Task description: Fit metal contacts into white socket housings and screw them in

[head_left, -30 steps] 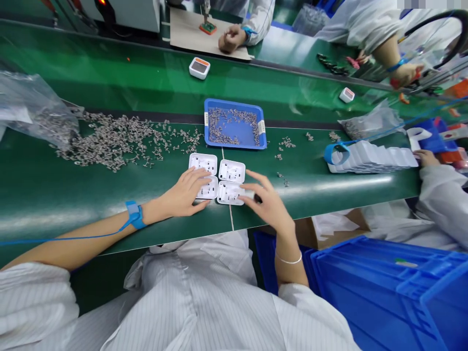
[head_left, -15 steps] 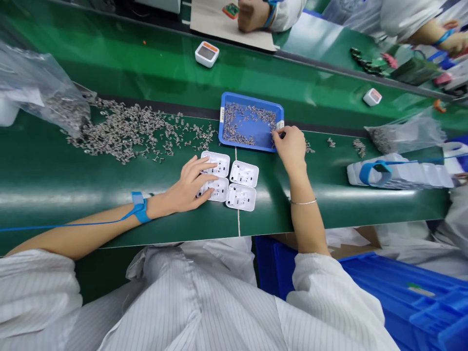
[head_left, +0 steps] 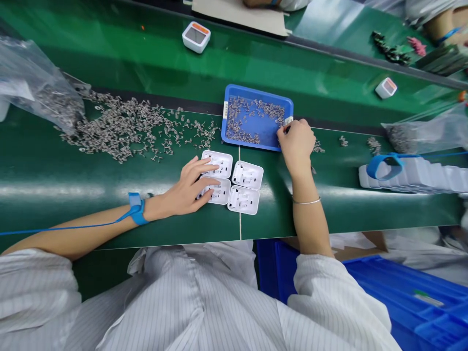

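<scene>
Several white plastic casings, shallow with rounded corners and small dark fittings inside, sit close together in two rows on the bench; one is the near right casing [head_left: 243, 200]. My left hand [head_left: 185, 189] lies with fingers spread over the far left casing [head_left: 226, 163] and the near left casing [head_left: 224, 196]. At the right end of a blue tray [head_left: 268, 133] is my right hand [head_left: 298, 145], fingers bent together in a pinch over its edge. The tray holds many small metal pieces [head_left: 239, 132], screw-like in shape. Whatever the right fingertips grip is hidden.
A large heap of the same metal pieces [head_left: 124, 124] spreads left of the tray, beside a clear plastic bag [head_left: 47, 92]. White stacked trays [head_left: 417, 173] stand at the right. A small white timer [head_left: 196, 37] sits behind. Part of another person's arm [head_left: 448, 24] shows top right.
The camera view has shifted slightly, so the tray and casings appear a little further right. My left hand stays on the casings and my right hand stays at the tray's right end.
</scene>
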Action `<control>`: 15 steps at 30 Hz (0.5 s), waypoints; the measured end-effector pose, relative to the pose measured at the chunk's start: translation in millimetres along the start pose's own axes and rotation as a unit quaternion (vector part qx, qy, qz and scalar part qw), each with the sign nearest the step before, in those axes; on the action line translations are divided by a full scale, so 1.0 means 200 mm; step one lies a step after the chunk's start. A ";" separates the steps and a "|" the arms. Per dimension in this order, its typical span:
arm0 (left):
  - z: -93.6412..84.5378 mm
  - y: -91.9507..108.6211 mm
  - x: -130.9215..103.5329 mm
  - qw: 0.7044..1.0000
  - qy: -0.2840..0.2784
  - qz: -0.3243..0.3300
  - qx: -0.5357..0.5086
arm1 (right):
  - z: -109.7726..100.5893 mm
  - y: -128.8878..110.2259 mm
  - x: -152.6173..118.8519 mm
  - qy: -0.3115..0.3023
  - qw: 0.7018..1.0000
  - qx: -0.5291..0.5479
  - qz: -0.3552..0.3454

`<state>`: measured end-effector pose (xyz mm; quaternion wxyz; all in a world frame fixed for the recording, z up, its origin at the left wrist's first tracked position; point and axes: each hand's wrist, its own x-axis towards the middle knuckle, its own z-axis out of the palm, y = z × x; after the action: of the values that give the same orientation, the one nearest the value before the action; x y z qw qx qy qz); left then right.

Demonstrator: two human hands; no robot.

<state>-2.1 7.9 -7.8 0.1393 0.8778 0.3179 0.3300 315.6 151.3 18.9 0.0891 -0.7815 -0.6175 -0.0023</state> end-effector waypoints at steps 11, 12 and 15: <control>-0.04 -0.03 0.04 0.983 0.071 -0.130 -0.107 | -0.19 -0.22 -0.39 0.016 0.929 0.283 -0.237; -0.05 -0.04 0.04 0.980 0.078 -0.140 -0.114 | -0.21 -0.27 -0.46 0.003 0.911 0.312 -0.269; -0.05 -0.05 0.04 0.978 0.086 -0.144 -0.126 | -0.25 -0.39 -0.63 -0.038 0.864 0.376 -0.334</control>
<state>-8.5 20.1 -0.8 0.2672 0.7666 0.4073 0.4183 215.9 38.8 64.7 0.3462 -0.4351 -0.7988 0.2299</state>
